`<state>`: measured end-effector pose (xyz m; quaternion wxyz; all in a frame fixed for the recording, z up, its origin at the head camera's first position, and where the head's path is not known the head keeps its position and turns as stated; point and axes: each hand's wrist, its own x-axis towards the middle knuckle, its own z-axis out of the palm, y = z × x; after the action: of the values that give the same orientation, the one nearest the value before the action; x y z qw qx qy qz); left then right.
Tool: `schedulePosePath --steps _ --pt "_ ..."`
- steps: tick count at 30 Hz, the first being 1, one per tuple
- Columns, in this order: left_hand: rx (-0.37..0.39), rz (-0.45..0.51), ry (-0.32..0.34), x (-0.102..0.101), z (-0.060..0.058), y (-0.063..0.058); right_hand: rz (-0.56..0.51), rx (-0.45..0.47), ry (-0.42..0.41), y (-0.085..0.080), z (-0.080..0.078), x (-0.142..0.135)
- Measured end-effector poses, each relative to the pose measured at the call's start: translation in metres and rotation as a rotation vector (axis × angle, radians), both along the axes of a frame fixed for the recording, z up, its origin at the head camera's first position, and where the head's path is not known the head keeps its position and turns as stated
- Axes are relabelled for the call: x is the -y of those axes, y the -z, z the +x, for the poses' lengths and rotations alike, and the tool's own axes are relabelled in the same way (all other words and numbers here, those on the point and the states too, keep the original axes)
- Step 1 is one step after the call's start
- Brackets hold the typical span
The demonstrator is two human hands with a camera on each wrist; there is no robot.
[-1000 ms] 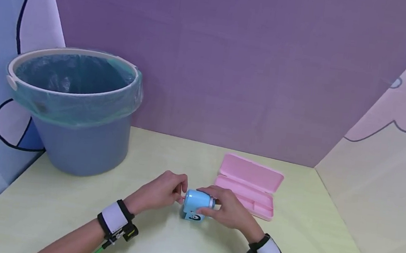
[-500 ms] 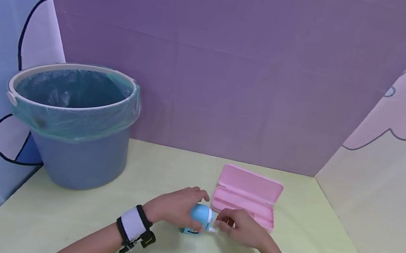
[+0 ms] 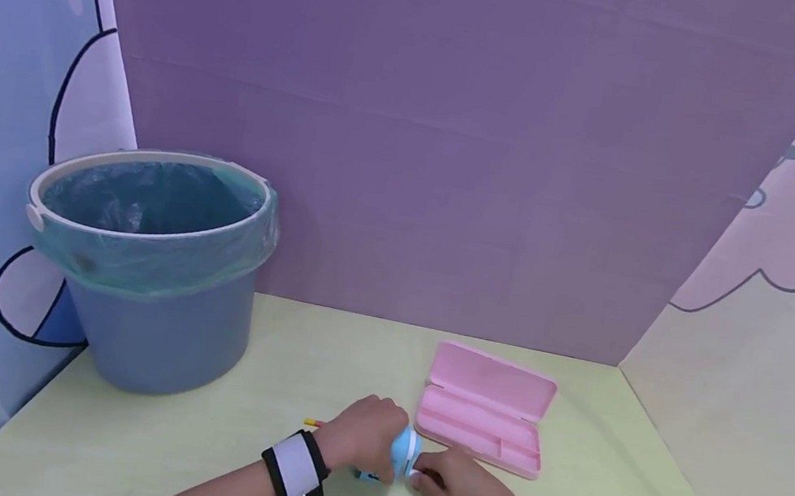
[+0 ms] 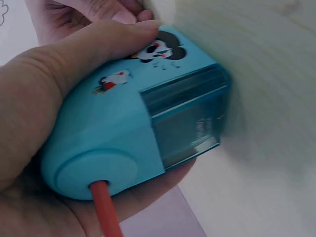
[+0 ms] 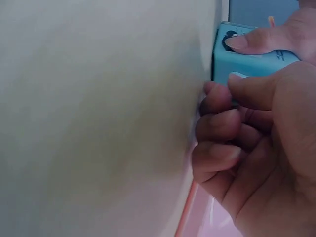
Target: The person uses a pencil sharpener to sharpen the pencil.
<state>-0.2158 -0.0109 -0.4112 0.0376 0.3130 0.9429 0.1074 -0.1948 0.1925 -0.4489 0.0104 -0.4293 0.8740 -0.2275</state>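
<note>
A light blue crank pencil sharpener [image 3: 403, 447] with cartoon prints lies on the table [image 3: 280, 374]. My left hand [image 3: 363, 434] grips its body, thumb over the printed face. In the left wrist view, the sharpener's clear shavings drawer [image 4: 190, 126] faces outward, and a red pencil [image 4: 105, 210] sticks out of the round hole. The pencil's yellow end shows left of that hand in the head view. My right hand [image 3: 462, 484] pinches the small white crank handle [image 5: 239, 74] at the sharpener's other end, its fingers curled. Most of the crank is hidden by the fingers.
Just behind the right hand lies a pink pencil case [image 3: 493, 378], lid up, with bare compartments showing. A large blue bin [image 3: 161, 344] with a green plastic liner stands at the back left. Purple [image 3: 451, 164] and printed panels wall in the table.
My left hand has gone from the pencil end to gripping the sharpener's body. The right hand has let go of the body and now pinches the crank. The head view has tilted up.
</note>
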Motion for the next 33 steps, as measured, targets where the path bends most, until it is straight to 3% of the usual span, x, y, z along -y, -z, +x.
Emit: schedulePosePath --steps 13,26,33 --pt "-0.031 0.061 0.013 0.006 -0.001 -0.001 -0.032 -0.038 -0.053 0.009 -0.003 0.004" --pt "-0.027 0.054 0.019 0.003 0.001 0.0 -0.095 0.187 -0.071 0.003 0.009 -0.004" --pt "-0.014 0.05 0.026 0.001 0.001 0.001 -0.084 0.172 -0.083 -0.007 0.02 -0.007"
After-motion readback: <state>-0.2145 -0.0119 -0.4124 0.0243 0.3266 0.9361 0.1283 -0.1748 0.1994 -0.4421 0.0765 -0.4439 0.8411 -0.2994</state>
